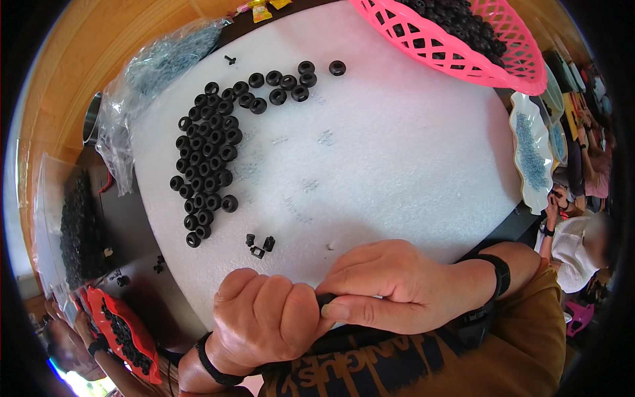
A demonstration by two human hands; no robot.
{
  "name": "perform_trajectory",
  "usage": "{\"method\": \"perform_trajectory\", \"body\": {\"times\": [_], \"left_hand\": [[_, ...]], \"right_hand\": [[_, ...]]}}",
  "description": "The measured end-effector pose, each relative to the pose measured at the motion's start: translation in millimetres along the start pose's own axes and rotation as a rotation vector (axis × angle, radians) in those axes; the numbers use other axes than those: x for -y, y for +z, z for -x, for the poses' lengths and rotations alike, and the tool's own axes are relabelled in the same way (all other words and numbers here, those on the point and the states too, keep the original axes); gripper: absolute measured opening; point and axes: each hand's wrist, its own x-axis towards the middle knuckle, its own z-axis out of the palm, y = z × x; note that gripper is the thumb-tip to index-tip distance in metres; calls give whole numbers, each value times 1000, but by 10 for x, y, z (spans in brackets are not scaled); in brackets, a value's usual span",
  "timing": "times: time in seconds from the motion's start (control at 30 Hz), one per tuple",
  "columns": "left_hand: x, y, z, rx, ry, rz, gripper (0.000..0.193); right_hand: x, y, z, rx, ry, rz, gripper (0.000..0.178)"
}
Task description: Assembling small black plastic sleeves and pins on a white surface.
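A: Where are the hands?
B: Both at six o'clock, by the lower edge of the white foam mat [410, 159], the left hand [264, 314] a little toward seven, the right hand [390, 284] toward five.
A: And the fingers?
B: The right thumb and forefinger pinch a small, dark black piece [325, 300], which sits between the two hands. The left fingers are curled and pressed together beside it; I cannot tell what they enclose.
A: What lies on the mat?
B: A crowd of round black rings with open centres [215, 137] at nine to eleven o'clock, plus three small black angular pieces [258, 251] at seven.
A: Around it?
B: A pink lattice plastic basket [522, 79] of black pieces at one, a white wavy-rimmed dish [537, 200] at three.
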Motion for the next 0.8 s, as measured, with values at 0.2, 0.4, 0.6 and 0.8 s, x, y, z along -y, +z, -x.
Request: {"method": "perform_trajectory", "body": {"times": [0.2, 0.4, 0.6, 0.8], "left_hand": [[22, 68, -17, -56, 17, -38, 29], [14, 108, -33, -118, 20, -35, 29], [99, 137, -61, -234, -37, 82, 36], [101, 31, -47, -151, -62, 197, 33]], "right_hand": [[5, 5, -2, -46, 19, -26, 20], [18, -22, -17, -29, 72, -56, 22], [80, -28, -51, -7, 97, -169, 26], [97, -54, -50, 45, 158, -186, 28]]}}
